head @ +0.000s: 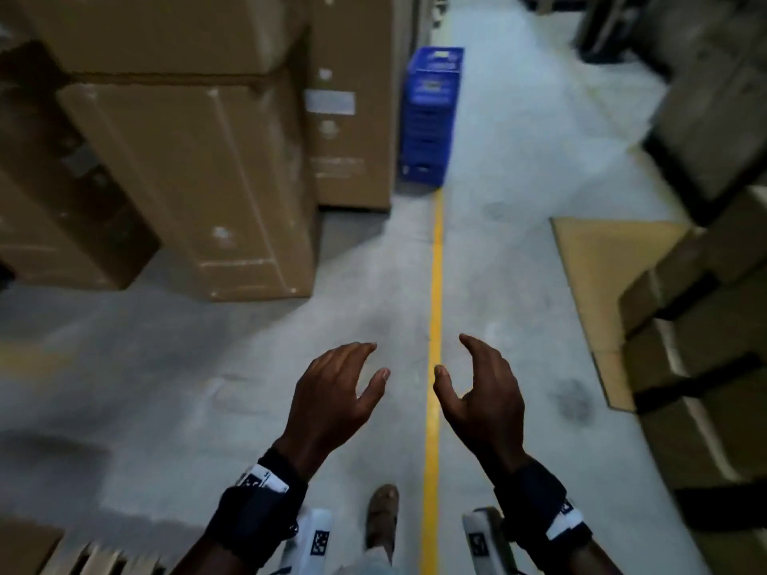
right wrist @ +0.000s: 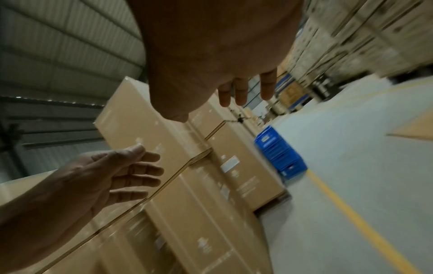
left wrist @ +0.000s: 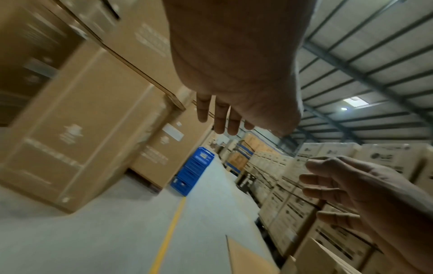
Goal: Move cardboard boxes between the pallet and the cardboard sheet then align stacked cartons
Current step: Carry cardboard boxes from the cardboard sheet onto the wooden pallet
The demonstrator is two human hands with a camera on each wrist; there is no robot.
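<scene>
Both my hands are empty now. My left hand (head: 336, 392) and my right hand (head: 481, 392) are held in front of me over the floor (head: 249, 388), palms turned toward each other, the fingers (head: 365, 350) loosely bent and spread, touching nothing. So I judge that I am between two carries, walking along the yellow line (head: 436, 284) to take a box or after putting one down; which of the two, the pictures do not tell me.

How much is done I can only guess. The cardboard sheet (head: 597, 276) lies flat on the floor at my right, and its near part is bare. Beside it, at the far right edge, stacked cartons (head: 697, 325) with dark bands stand, some of them not quite even with each other, so aligning is probably not finished. At my left the tall cardboard boxes (head: 207, 180) stand near the aisle; what they rest on I cannot see clearly.

Both groups of boxes are well apart from my fingers, one at each side. A blue crate (head: 431, 114) stands farther ahead.
</scene>
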